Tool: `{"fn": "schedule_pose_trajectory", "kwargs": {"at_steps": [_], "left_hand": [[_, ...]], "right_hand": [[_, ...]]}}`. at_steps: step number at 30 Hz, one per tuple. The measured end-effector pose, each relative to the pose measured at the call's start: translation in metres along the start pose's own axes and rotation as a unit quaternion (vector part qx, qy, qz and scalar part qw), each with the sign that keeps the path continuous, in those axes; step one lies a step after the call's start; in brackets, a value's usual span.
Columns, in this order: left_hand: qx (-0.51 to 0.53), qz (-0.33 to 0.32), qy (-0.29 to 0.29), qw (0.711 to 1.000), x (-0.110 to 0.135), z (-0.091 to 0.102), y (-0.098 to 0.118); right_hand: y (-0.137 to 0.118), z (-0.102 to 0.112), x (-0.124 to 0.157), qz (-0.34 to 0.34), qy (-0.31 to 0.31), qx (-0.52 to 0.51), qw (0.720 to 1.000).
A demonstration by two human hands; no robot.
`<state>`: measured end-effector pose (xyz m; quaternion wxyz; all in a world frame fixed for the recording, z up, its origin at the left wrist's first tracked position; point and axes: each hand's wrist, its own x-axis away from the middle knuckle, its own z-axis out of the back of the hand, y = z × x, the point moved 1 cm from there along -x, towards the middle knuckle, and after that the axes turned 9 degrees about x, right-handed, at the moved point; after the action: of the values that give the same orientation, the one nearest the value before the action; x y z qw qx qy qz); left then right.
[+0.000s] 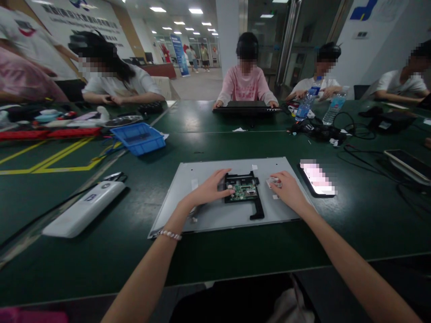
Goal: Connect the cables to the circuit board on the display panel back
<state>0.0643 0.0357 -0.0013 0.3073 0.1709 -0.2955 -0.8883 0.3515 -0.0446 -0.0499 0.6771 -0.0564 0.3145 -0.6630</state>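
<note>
A flat grey metal-backed panel (208,215), like the back of a display, lies on the green table before me. On it rests a black plastic frame (257,208) with a green circuit board (244,192) set inside. My left hand (210,188) holds the frame's left side, thumb at the board's edge and fingers along the upper left corner. Over the panel's right part, my right hand (288,190) is closed in a pinch on a small pale bundle with reddish marks (274,182); its kind is unclear. Small pieces of tape (194,184) stick to the panel.
Right of the panel lies a lit phone (318,178). On the left are a white elongated device (85,208) with a cable and a blue basket (139,138). Bottles (308,101) and black cables (319,130) stand farther right. Several people sit around the table; one opposite holds a dark panel (249,107).
</note>
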Motion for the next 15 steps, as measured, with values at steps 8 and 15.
{"fn": "schedule_pose_trajectory", "kwargs": {"at_steps": [8,15], "left_hand": [[0.037,-0.004,-0.029,0.999,0.005,0.0,-0.001],[-0.018,-0.017,-0.018,1.0,0.007,-0.005,-0.002]], "right_hand": [[-0.011,0.007,-0.022,0.082,0.021,0.049,0.995],[-0.015,-0.001,-0.071,0.192,-0.072,0.113,0.972]]}}
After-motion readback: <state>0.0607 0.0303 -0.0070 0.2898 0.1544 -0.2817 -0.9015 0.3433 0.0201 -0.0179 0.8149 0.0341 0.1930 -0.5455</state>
